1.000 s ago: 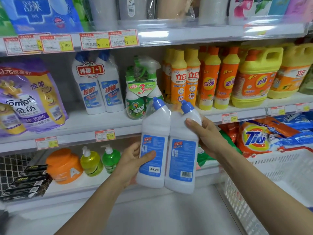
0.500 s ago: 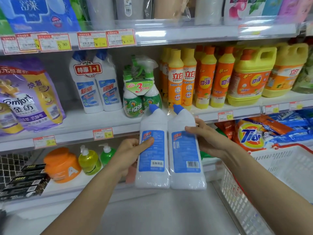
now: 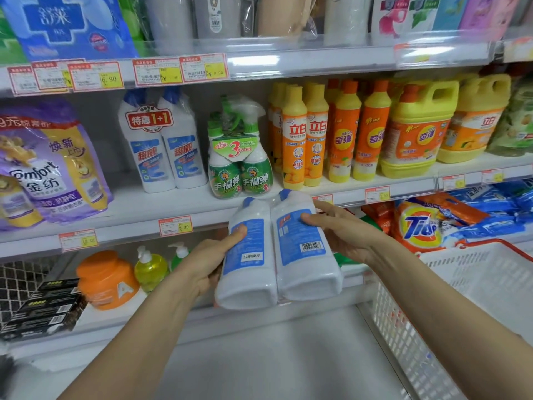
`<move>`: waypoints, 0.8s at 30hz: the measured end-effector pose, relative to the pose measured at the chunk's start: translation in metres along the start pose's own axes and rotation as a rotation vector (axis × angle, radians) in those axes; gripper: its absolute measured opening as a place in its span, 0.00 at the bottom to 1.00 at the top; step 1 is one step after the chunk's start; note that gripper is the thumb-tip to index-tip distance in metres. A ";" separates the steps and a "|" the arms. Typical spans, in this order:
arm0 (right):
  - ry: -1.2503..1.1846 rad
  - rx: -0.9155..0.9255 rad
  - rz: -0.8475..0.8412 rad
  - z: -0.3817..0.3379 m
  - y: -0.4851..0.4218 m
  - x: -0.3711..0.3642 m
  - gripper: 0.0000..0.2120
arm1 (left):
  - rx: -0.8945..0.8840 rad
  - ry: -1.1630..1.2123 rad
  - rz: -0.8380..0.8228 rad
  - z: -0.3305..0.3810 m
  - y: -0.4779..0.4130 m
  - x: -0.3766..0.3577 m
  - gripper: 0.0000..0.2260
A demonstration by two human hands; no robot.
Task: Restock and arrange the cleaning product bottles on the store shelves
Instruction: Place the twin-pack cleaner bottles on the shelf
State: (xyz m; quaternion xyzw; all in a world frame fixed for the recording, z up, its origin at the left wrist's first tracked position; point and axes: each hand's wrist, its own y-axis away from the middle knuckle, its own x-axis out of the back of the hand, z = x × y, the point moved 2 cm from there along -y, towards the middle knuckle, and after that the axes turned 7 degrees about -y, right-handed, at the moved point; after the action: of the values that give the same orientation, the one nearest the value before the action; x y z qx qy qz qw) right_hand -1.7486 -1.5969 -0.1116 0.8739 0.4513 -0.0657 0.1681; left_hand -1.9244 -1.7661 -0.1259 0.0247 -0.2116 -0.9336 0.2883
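Head view: left hand (image 3: 207,264) and right hand (image 3: 343,235) each grip a side of the twin-pack of white cleaner bottles (image 3: 302,272), thumbs on labels. Caps tilt far toward middle shelf (image 3: 144,209), just near of green spray bottles (image 3: 239,168).

Two forearms show, the left forearm (image 3: 138,327) and the right forearm (image 3: 432,298), both bare from the frame edge to the wrist. The left grip (image 3: 207,264) and the right grip (image 3: 343,235) are bare hands, ungloved, with short, unpainted thumbnails.
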 end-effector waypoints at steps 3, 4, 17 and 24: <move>0.079 0.074 0.112 -0.002 0.002 -0.007 0.28 | -0.042 -0.016 0.002 -0.001 -0.001 -0.001 0.18; 0.095 0.110 0.134 -0.003 0.003 -0.011 0.27 | -0.061 -0.048 0.024 -0.002 -0.001 -0.001 0.17; 0.875 0.721 0.173 0.023 -0.011 -0.051 0.35 | -0.318 -0.015 0.172 0.026 0.018 -0.042 0.26; 0.598 0.599 0.135 0.012 -0.015 -0.042 0.31 | -0.335 -0.307 0.341 0.025 0.008 -0.008 0.33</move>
State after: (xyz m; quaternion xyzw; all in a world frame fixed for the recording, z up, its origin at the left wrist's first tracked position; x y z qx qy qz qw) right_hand -1.7844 -1.6251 -0.1155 0.8923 0.3829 0.0737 -0.2276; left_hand -1.9181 -1.7584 -0.1000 -0.2010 -0.0967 -0.8864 0.4057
